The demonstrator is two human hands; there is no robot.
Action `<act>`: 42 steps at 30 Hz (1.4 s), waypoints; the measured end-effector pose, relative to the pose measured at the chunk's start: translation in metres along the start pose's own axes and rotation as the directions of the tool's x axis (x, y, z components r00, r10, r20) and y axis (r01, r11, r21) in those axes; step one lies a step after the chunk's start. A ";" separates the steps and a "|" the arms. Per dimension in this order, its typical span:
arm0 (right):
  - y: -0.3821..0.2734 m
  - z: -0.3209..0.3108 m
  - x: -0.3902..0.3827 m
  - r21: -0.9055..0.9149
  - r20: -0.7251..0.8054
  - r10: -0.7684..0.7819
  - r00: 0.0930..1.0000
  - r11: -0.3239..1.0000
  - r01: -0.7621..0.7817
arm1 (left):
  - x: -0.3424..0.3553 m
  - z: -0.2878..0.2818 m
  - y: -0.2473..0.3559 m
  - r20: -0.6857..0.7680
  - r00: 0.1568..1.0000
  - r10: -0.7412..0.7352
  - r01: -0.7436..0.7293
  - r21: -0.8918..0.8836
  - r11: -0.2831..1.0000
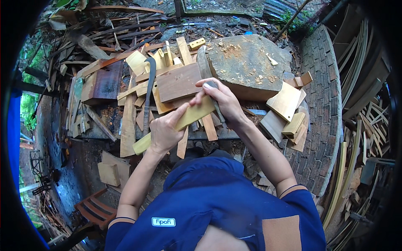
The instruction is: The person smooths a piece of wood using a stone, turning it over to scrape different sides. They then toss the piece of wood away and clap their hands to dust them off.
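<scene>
My left hand [166, 131] is closed on a long yellowish board [193, 112], held on a slant, with its fingers near my right fingertips. My right hand [226, 104] grips a grey curved-bladed tool [203, 58] alongside the board's upper end; exactly where its fingers rest is partly hidden. A second hooked blade [150, 73] with a long handle lies left of a brown wooden block [178, 83]. Loose pieces of pale wood [127, 136] surround them on the low work surface.
A big chopping stump [247, 62] with shavings stands at the back right, beside stacked offcuts [284, 102]. A curved brick-patterned sheet [318, 104] and long planks [356, 71] line the right. Scrap wood [104, 33] piles at back left; a wooden chair [96, 207] is at lower left.
</scene>
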State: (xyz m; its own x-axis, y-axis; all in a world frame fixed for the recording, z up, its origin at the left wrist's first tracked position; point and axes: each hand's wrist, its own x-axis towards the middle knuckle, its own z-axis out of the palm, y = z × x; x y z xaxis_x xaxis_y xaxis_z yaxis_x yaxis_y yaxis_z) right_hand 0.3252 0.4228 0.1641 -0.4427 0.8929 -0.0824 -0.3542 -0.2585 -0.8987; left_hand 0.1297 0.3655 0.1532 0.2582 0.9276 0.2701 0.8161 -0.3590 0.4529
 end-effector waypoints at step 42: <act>0.012 -0.042 0.012 0.657 0.235 0.216 0.948 0.683 -0.319 | -0.020 -0.009 -0.015 0.674 0.735 0.071 0.664 -0.737 0.128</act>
State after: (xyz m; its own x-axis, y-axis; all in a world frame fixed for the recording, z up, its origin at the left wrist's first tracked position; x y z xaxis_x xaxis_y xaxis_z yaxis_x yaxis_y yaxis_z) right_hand 0.3502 0.4462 0.1345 -0.6896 0.7036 -0.1713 -0.6421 -0.7035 -0.3046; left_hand 0.1077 0.3511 0.1481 0.5966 0.7259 -0.3423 -0.1050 0.4935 0.8634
